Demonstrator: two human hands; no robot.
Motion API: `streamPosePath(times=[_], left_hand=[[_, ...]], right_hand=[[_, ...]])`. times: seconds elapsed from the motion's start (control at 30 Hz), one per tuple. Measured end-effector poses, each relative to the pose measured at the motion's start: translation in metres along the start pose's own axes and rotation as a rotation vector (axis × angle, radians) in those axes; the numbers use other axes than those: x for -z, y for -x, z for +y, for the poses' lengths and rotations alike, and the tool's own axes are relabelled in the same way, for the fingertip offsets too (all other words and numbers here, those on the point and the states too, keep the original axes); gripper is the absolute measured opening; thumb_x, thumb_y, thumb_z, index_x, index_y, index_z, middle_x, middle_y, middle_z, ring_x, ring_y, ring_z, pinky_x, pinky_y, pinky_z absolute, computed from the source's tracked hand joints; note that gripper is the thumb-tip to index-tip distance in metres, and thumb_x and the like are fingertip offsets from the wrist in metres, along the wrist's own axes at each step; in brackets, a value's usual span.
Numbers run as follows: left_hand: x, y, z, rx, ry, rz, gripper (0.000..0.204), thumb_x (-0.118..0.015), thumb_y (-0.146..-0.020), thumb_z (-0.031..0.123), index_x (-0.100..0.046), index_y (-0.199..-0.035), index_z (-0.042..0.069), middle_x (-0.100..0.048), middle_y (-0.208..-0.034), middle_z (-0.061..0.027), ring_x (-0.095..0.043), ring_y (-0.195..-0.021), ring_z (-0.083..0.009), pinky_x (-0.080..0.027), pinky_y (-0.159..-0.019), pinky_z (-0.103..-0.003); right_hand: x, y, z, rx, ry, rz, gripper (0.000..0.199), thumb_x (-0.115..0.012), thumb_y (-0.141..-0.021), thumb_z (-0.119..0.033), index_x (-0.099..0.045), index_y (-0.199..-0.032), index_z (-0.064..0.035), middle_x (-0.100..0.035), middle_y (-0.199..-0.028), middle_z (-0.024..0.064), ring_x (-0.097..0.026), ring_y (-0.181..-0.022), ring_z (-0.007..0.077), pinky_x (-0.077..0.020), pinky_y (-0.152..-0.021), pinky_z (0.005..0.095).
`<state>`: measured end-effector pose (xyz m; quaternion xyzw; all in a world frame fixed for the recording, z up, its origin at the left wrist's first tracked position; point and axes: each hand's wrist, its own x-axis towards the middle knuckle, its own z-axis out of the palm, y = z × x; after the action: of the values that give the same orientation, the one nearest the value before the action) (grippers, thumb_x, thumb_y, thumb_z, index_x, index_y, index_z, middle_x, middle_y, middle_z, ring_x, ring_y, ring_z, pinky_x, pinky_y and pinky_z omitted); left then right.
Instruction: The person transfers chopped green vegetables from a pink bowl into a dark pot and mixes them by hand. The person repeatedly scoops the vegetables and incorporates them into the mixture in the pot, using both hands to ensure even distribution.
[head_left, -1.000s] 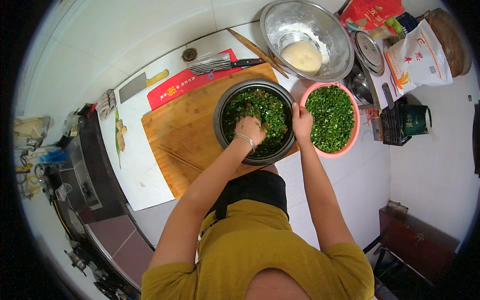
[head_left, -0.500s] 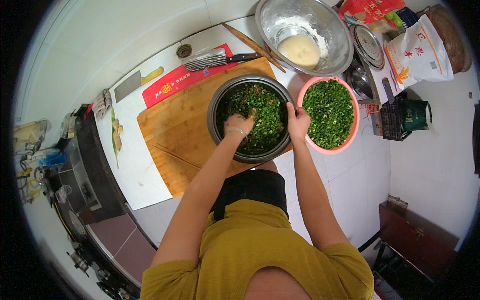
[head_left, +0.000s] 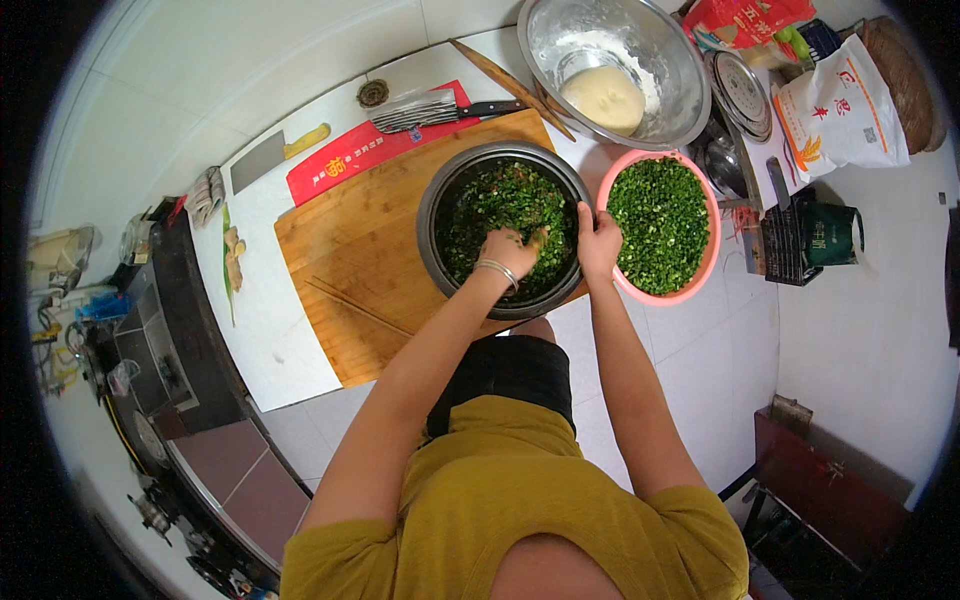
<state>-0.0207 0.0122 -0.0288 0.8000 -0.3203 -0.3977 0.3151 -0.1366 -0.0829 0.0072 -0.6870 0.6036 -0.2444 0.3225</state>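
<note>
"Were the hands together?"
"Apart. The left hand (head_left: 508, 252) was down in the dark, round bowl (head_left: 429, 230), fingers sunk in chopped greens (head_left: 515, 195), so I couldn't tell their grip; the right hand (head_left: 599, 243) clamped its rim."
"Any open room?"
"Leftward, yes: the bowl stood by the wooden board (head_left: 355, 260)'s near right edge, smooth grain bare beside it. On the right, a pink basin (head_left: 668, 298) crowded close."
"Farther back?"
"A black-handled knife (head_left: 425, 112) on a red strip (head_left: 350, 165), and a shiny steel bowl (head_left: 678, 75) with pale, rounded dough (head_left: 603, 100)."
</note>
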Motion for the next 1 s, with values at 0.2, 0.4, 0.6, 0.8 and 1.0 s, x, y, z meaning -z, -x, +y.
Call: streamPosePath(times=[0.2,0.4,0.6,0.8,1.0], left_hand=[[0.028,0.054,0.010,-0.097,-0.505,0.103,0.041,-0.056,-0.077,0.038,-0.064,-0.076,-0.003,-0.063,-0.076,-0.0211,-0.061,-0.073,-0.0339,-0.050,-0.072,-0.037],[-0.034,-0.018,-0.106,-0.171,-0.817,-0.016,0.027,-0.045,-0.086,0.017,-0.062,-0.078,-0.003,-0.061,-0.068,-0.0193,-0.059,-0.068,-0.0323,-0.047,-0.078,-0.043],[0.007,-0.017,0.004,0.259,0.120,0.278,0.051,-0.045,-0.088,0.033,-0.050,-0.051,-0.001,-0.047,-0.048,-0.0139,-0.040,-0.042,-0.0235,-0.038,-0.047,-0.033],[-0.004,-0.053,-0.005,0.283,0.077,0.081,0.066,-0.050,-0.079,0.059,-0.046,-0.049,0.000,-0.040,-0.046,-0.0106,-0.040,-0.043,-0.0227,-0.034,-0.049,-0.040],[-0.035,-0.122,-0.085,-0.150,-0.447,-0.169,0.041,-0.057,-0.079,0.033,-0.060,-0.105,0.002,-0.061,-0.094,-0.0200,-0.060,-0.079,-0.0327,-0.048,-0.076,-0.039]], right_hand=[[0.000,0.002,0.003,-0.003,0.012,0.014,0.042,-0.057,-0.083,-0.037,-0.059,-0.073,0.0038,-0.055,-0.060,0.0224,-0.055,-0.055,0.0350,-0.0422,-0.056,0.0407],[-0.004,0.009,0.005,0.030,0.030,0.026,0.043,-0.056,-0.084,-0.037,-0.055,-0.070,0.0036,-0.055,-0.061,0.0236,-0.054,-0.057,0.0390,-0.0420,-0.056,0.0428],[0.003,0.009,-0.001,0.049,0.071,0.015,0.040,-0.054,-0.085,-0.035,-0.057,-0.075,0.0035,-0.055,-0.063,0.0254,-0.056,-0.060,0.0407,-0.0424,-0.056,0.0439],[0.001,0.004,-0.005,0.041,0.140,0.033,0.041,-0.052,-0.086,-0.035,-0.058,-0.077,0.0048,-0.056,-0.065,0.0264,-0.056,-0.061,0.0427,-0.0427,-0.056,0.0455],[-0.012,0.014,0.008,0.026,0.047,0.109,0.042,-0.053,-0.086,-0.034,-0.055,-0.074,0.0061,-0.053,-0.061,0.0234,-0.051,-0.057,0.0366,-0.0397,-0.055,0.0439]])
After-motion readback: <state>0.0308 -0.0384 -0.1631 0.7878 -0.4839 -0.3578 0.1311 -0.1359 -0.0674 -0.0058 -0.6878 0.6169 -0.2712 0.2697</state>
